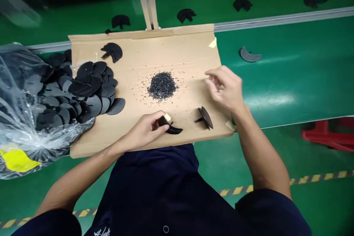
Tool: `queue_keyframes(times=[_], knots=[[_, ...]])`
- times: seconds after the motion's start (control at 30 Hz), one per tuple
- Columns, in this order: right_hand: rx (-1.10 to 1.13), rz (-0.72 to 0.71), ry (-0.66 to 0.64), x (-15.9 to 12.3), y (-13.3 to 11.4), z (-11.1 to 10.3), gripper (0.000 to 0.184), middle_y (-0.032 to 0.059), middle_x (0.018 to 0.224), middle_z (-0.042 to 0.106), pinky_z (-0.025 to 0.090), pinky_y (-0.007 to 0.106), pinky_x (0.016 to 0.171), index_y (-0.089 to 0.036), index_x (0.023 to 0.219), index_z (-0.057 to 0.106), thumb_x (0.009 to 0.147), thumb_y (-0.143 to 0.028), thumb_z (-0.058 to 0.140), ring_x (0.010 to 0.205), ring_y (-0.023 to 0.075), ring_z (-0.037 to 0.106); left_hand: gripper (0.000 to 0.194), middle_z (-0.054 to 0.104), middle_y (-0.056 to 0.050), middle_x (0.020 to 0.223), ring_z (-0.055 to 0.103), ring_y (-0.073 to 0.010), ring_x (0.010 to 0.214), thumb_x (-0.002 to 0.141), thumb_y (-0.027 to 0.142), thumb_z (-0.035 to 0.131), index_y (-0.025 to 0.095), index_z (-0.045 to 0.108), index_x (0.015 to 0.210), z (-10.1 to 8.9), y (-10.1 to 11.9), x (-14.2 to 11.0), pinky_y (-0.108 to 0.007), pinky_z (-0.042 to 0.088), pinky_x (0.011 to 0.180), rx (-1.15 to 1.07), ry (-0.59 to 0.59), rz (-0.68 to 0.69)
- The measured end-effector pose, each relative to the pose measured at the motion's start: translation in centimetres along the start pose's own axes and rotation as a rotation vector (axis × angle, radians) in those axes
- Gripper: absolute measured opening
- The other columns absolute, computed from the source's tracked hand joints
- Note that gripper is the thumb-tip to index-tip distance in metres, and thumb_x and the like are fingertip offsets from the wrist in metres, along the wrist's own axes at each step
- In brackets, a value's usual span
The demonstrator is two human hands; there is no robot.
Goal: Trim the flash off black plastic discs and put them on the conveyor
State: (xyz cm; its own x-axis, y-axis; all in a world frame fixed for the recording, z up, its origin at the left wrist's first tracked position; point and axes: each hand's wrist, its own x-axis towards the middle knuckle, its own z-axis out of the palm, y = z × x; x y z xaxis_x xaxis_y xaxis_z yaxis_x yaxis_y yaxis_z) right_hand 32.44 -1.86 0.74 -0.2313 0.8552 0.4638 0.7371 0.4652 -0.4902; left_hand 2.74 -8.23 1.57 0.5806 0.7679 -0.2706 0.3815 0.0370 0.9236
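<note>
My left hand [146,128] is closed on a curved black plastic piece [174,130], held between thumb and fingers at the near edge of the cardboard sheet [132,125]. A small pale yellow patch shows at its fingertips. Above the cardboard's right side, my right hand [227,87] has its fingers curled and pressed together; anything inside is too small or hidden. Between the hands stands a round black plastic piece with a stem [206,117], tilted on its side. A heap of tiny black parts [162,85] lies mid-cardboard, with loose bits scattered around it.
Many black discs [92,105] spill from a clear plastic bag [19,107] at the left. A notched black piece [113,51] rests at the cardboard's upper left. On the green belt [290,77] lies a crescent-shaped piece [250,55]. A beige post [146,0] rises behind.
</note>
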Motion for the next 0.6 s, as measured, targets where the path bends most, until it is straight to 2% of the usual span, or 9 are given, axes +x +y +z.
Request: queue_keyframes(times=[0.07,0.1,0.13,0.17,0.23,0.33,0.47,0.6], knots=[[0.146,0.072,0.271,-0.7,-2.7,-1.2,0.014,0.0028,0.079,0.062,0.045,0.031,0.059,-0.022,0.095,0.068,0.097,-0.030,0.057,0.062,0.0151,0.053,0.014,0.066,-0.004,0.094,0.061,-0.0142,0.078,0.093,0.028,0.058,0.019,0.061,0.104,0.6,0.2,0.6,-0.023,0.049,0.069,0.004,-0.012,0.039],[0.254,0.077,0.404,-1.1,-4.2,-1.8,0.010,-0.0001,0.072,0.058,0.039,0.028,0.050,-0.024,0.092,0.068,0.096,-0.028,0.060,0.054,0.0127,0.047,0.014,0.066,-0.004,0.095,0.061,-0.0143,0.079,0.093,0.028,0.057,0.019,0.060,0.104,0.8,0.2,0.9,-0.024,0.049,0.070,-0.004,-0.026,0.060],[0.387,0.057,0.523,-1.7,-5.8,-2.3,0.008,-0.0040,0.063,0.050,0.034,0.026,0.043,-0.026,0.093,0.068,0.097,-0.026,0.061,0.044,0.0102,0.038,0.015,0.066,-0.005,0.097,0.061,-0.0140,0.079,0.094,0.028,0.057,0.020,0.059,0.107,1.1,0.3,1.2,-0.024,0.049,0.070,-0.013,-0.040,0.079],[0.507,-0.022,0.572,-2.2,-7.2,-2.6,0.010,-0.0066,0.057,0.040,0.030,0.024,0.037,-0.027,0.092,0.068,0.098,-0.026,0.059,0.038,0.0088,0.030,0.019,0.065,-0.004,0.097,0.061,-0.0134,0.077,0.094,0.028,0.057,0.020,0.058,0.111,1.3,0.3,1.6,-0.024,0.049,0.069,-0.018,-0.054,0.097],[0.622,-0.058,0.598,-3.2,-9.6,-2.7,0.017,-0.0079,0.056,0.030,0.028,0.022,0.030,-0.028,0.088,0.066,0.101,-0.032,0.056,0.034,0.0082,0.024,0.030,0.064,-0.002,0.092,0.058,-0.0114,0.070,0.094,0.027,0.056,0.021,0.053,0.123,1.7,0.2,2.1,-0.022,0.047,0.066,0.008,-0.066,0.132],[0.631,0.041,0.601,-4.1,-11.2,-1.4,0.022,-0.0076,0.057,0.026,0.032,0.020,0.028,-0.030,0.088,0.062,0.104,-0.039,0.050,0.034,0.0093,0.028,0.039,0.057,0.002,0.079,0.051,-0.0089,0.061,0.095,0.024,0.057,0.021,0.047,0.132,2.1,-0.1,2.6,-0.020,0.041,0.060,0.102,-0.043,0.208],[0.600,0.100,0.630,-4.6,-11.2,0.8,0.020,-0.0072,0.059,0.026,0.039,0.020,0.032,-0.031,0.092,0.060,0.105,-0.040,0.048,0.036,0.0094,0.031,0.028,0.052,0.006,0.071,0.048,-0.0073,0.057,0.094,0.021,0.057,0.021,0.051,0.121,2.1,0.0,3.0,-0.018,0.039,0.059,0.153,-0.032,0.254],[0.716,0.043,0.623,-5.0,-11.2,1.1,0.017,-0.0066,0.059,0.029,0.041,0.021,0.033,-0.029,0.093,0.065,0.104,-0.033,0.052,0.038,0.0097,0.034,0.026,0.054,0.005,0.074,0.049,-0.0075,0.059,0.094,0.019,0.056,0.020,0.052,0.119,2.2,0.3,3.2,-0.018,0.040,0.061,0.116,-0.025,0.261]])
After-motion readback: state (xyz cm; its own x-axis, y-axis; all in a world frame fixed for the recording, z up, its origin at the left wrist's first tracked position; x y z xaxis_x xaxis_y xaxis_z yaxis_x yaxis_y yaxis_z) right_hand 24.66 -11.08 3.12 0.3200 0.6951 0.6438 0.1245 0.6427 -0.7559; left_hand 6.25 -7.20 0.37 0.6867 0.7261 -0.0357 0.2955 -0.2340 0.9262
